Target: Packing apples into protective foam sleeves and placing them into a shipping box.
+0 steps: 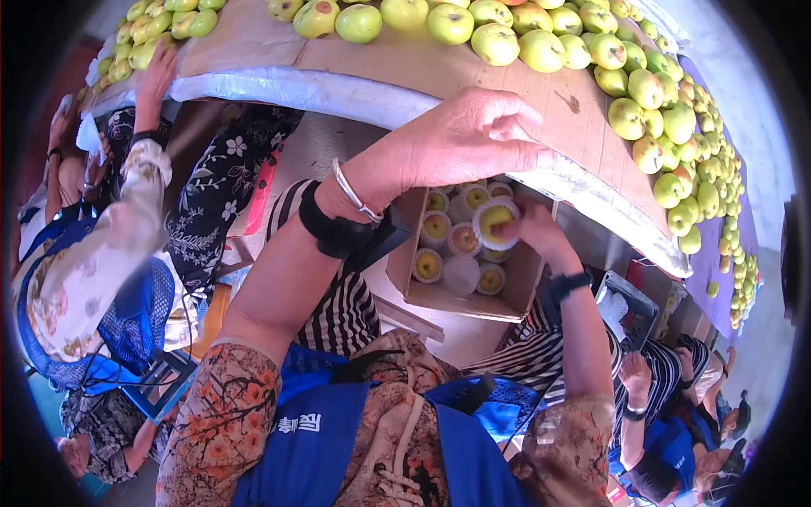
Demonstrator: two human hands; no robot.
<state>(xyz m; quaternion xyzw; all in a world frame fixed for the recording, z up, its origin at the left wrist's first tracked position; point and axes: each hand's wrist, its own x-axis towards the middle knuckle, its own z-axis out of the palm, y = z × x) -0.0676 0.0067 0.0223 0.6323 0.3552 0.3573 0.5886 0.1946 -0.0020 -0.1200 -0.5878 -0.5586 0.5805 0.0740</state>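
Note:
My right hand (542,229) grips a yellow-green apple (495,222) in a white foam net, above an open cardboard box (466,307). In the box lie several apples in foam nets (427,265), and one white foam net (461,275) whose contents I cannot make out. My left hand (466,136) is raised by the front edge of the cardboard-covered table (380,70). Its thumb stands apart from the curled fingers, and nothing shows between them. Loose apples (542,51) are heaped on the table beyond both hands.
To the left, a co-worker's hand (158,66) reaches to apples (149,28). More co-workers sit at the right, one with a raised hand (635,374). A dark plastic crate (640,307) stands right of the box. The table's padded edge (304,85) curves above my knees.

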